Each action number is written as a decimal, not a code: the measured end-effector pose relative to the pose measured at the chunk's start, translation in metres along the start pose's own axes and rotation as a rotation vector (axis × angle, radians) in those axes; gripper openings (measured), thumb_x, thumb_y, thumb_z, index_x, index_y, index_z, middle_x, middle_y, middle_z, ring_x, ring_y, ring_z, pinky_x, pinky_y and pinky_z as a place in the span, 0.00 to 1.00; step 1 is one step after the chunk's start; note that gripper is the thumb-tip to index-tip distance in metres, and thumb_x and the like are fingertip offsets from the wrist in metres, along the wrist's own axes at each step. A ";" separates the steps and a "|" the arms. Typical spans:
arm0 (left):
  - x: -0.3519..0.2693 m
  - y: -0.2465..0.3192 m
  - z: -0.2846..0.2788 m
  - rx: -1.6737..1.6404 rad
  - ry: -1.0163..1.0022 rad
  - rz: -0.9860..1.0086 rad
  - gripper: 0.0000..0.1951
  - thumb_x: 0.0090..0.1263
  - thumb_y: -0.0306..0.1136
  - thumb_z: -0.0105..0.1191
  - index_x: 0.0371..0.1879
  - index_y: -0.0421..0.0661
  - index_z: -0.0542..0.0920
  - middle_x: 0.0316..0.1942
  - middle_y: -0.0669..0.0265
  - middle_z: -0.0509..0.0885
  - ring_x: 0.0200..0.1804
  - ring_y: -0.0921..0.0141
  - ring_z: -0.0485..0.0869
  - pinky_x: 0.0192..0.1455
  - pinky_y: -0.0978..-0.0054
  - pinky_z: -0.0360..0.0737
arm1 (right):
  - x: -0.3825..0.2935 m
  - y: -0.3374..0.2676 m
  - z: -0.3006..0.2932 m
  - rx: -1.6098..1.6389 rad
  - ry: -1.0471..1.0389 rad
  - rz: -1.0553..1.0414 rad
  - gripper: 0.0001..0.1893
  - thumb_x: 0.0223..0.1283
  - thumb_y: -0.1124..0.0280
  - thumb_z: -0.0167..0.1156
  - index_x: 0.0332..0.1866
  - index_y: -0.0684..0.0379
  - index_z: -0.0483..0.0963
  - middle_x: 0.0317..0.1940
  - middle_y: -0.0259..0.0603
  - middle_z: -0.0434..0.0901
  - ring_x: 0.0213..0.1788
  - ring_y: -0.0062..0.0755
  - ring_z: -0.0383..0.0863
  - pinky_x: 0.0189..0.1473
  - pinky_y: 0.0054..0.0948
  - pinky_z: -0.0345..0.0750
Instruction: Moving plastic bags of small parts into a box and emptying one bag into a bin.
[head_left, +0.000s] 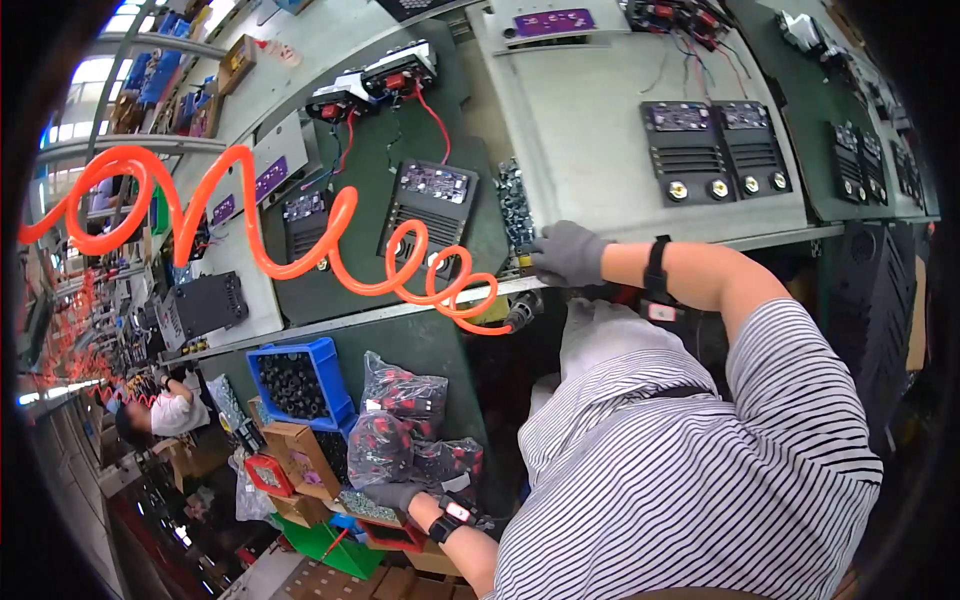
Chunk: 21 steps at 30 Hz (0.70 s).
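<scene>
My right hand (570, 253), in a grey glove, is at the bench's front edge beside a strip of small metal screws (514, 202). Its fingertips point away from me, so any grip is hidden. Below it hangs a dark tool end (523, 309) on an orange coiled air hose (281, 266). My left hand (394, 495), gloved too, reaches low over a box of small screws (367, 507), against clear bags of red and black parts (381, 450). Its fingers are partly covered. On the green mat lies a black panel with a circuit board (429, 214).
Two more black panels (716, 154) lie on the right bench. Wired red-and-white modules (375, 79) stand at the back. Blue bins of black parts (292, 382), cartons (300, 457) and a green bin (330, 544) crowd the lower left. Another person (176, 409) is farther left.
</scene>
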<state>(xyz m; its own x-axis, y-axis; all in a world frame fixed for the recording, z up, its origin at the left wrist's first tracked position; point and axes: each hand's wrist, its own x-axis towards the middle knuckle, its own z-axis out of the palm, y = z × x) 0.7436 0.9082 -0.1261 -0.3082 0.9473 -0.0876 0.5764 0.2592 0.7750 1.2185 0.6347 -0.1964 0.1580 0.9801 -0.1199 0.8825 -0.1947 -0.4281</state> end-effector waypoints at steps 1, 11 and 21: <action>0.003 -0.004 -0.002 -0.064 -0.010 -0.007 0.25 0.80 0.44 0.37 0.69 0.43 0.68 0.66 0.59 0.73 0.66 0.63 0.74 0.69 0.63 0.71 | -0.007 0.003 0.000 -0.019 0.023 0.015 0.14 0.59 0.54 0.58 0.34 0.54 0.80 0.36 0.41 0.81 0.42 0.44 0.80 0.43 0.43 0.77; 0.078 -0.082 -0.027 0.264 -0.081 0.289 0.23 0.79 0.40 0.37 0.66 0.42 0.70 0.63 0.59 0.76 0.62 0.63 0.77 0.65 0.64 0.73 | -0.036 0.012 -0.007 -0.100 -0.042 0.157 0.16 0.62 0.53 0.56 0.32 0.54 0.81 0.31 0.41 0.82 0.40 0.44 0.81 0.42 0.43 0.77; 0.032 -0.065 -0.019 -0.181 -0.033 0.055 0.28 0.75 0.47 0.45 0.69 0.43 0.68 0.65 0.56 0.74 0.65 0.59 0.75 0.70 0.64 0.68 | 0.071 0.021 0.003 1.327 0.055 0.724 0.22 0.66 0.50 0.58 0.36 0.62 0.83 0.29 0.43 0.84 0.30 0.34 0.83 0.35 0.36 0.80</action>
<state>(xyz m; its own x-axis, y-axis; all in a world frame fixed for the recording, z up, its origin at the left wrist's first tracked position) 0.6814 0.9181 -0.1674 -0.2532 0.9655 -0.0601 0.4453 0.1715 0.8788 1.2469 0.6996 -0.2169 0.4126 0.6549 -0.6332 -0.4138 -0.4845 -0.7707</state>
